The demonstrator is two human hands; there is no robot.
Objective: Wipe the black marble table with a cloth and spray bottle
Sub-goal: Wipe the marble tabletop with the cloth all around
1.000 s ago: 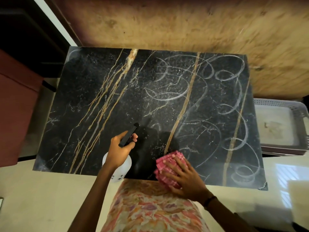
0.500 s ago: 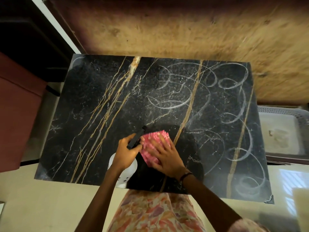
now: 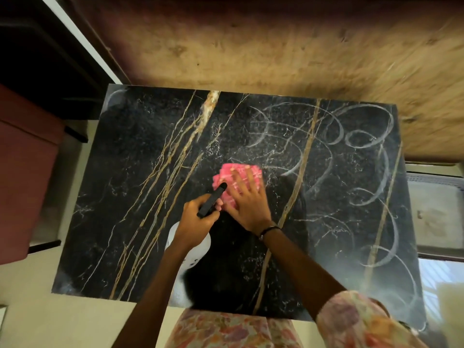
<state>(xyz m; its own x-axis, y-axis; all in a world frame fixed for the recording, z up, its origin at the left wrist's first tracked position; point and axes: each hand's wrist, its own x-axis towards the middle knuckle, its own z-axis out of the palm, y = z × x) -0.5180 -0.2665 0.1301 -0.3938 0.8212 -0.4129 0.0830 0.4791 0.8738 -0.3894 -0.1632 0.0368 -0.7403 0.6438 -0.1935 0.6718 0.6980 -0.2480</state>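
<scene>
While the left hand [image 3: 194, 222] grips a white spray bottle [image 3: 190, 249] above the black marble table [image 3: 140, 197], the right hand [image 3: 247, 202] presses a pink cloth [image 3: 232, 173] flat mid-table, fingers spread. Wiping is underway; swirled streaks [image 3: 361, 172] to the right likely need passes next.

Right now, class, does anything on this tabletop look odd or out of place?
Yes. Pale looping swirl marks cover the right half of the black gold-veined marble table, like streaky residue not yet wiped. The right hand presses a pink checked cloth near the centre; the left hand holds a white spray bottle.
</scene>
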